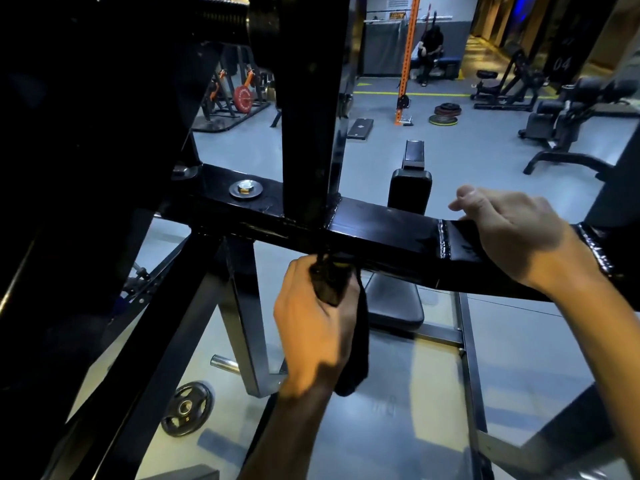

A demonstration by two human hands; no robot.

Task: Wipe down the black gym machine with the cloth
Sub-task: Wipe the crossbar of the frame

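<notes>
The black gym machine fills the left and middle of the head view; its glossy horizontal crossbar [381, 233] runs from centre left to the right edge, with an upright post [308, 109] rising from it. My left hand [311, 327] is shut on a dark cloth [349, 344], pressing it against the near lower edge of the crossbar; the cloth's loose end hangs down below my fist. My right hand [512, 233] rests palm down on top of the crossbar at the right, fingers spread over the bar beside a weld seam, holding nothing.
A black padded bench [398, 299] sits under the crossbar. A weight plate [187, 408] lies on the grey floor at lower left. Beyond are an orange rack post [407, 57], stacked plates [445, 114], other black machines [561, 126] at right, and a seated person [431, 46] far back.
</notes>
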